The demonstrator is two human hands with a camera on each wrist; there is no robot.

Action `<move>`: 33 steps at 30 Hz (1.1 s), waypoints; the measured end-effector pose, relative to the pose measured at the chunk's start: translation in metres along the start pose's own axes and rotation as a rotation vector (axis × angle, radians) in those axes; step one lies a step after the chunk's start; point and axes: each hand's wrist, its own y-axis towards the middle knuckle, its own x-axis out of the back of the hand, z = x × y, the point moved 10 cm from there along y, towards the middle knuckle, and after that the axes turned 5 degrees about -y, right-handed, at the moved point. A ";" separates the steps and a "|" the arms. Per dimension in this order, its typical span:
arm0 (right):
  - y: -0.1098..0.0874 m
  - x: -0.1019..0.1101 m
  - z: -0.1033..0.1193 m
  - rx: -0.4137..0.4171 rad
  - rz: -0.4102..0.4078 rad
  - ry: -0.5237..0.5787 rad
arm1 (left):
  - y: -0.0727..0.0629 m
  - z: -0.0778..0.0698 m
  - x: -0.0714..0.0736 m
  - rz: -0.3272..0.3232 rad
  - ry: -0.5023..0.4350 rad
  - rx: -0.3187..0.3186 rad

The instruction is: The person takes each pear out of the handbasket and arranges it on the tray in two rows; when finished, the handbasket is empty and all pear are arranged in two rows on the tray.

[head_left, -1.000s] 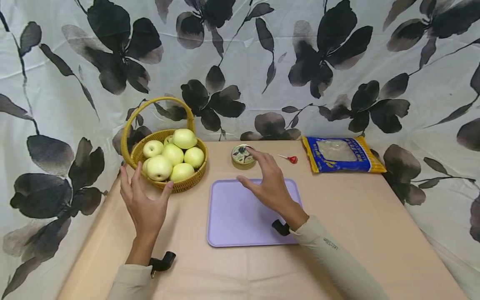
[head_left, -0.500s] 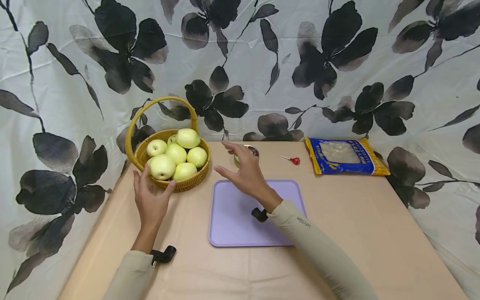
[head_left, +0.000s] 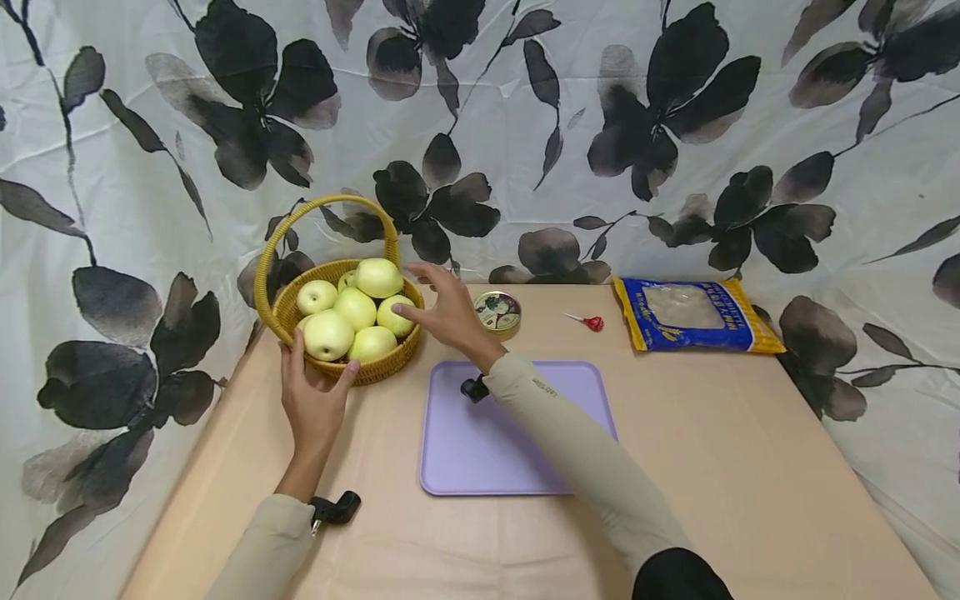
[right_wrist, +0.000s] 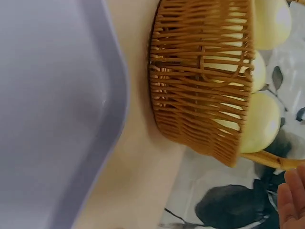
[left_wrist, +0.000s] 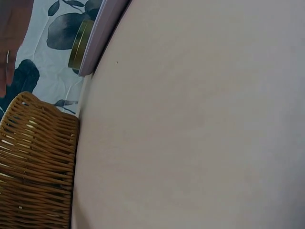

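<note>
A wicker basket with a tall arched handle holds several pale green apples at the back left of the table. My left hand is at its front left side, fingers extended and spread from the thumb, fingertips right at the rim. On the right side, my right hand reaches to the rim with fingers extended, the thumb overlapping an apple in the head view. The right wrist view shows the basket's woven side close by, with a few fingertips at the lower right edge.
A lilac tray lies mid-table under my right forearm. Behind it stand a round gold tin and a small red item with a thin pale stick. A blue and yellow packet lies back right, before a floral curtain.
My right hand has moved left from over the tray and tin to the basket's right side. My left hand has moved slightly right and closer to the basket rim.
</note>
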 end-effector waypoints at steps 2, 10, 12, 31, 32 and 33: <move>0.010 -0.008 -0.005 -0.016 0.010 0.005 | 0.000 0.001 -0.001 0.005 -0.011 0.009; 0.043 -0.041 -0.020 -0.084 0.049 -0.019 | -0.002 0.003 -0.001 0.017 -0.035 0.041; 0.049 -0.046 -0.023 -0.094 0.046 -0.022 | -0.003 0.003 -0.001 0.018 -0.039 0.046; 0.068 -0.060 -0.019 -0.120 0.019 -0.287 | 0.000 0.000 -0.002 0.012 -0.080 0.032; 0.067 -0.058 -0.018 -0.114 0.004 -0.267 | 0.001 0.000 -0.002 0.013 -0.079 0.032; 0.066 -0.055 -0.017 -0.109 -0.010 -0.246 | 0.001 0.000 -0.002 0.012 -0.076 0.030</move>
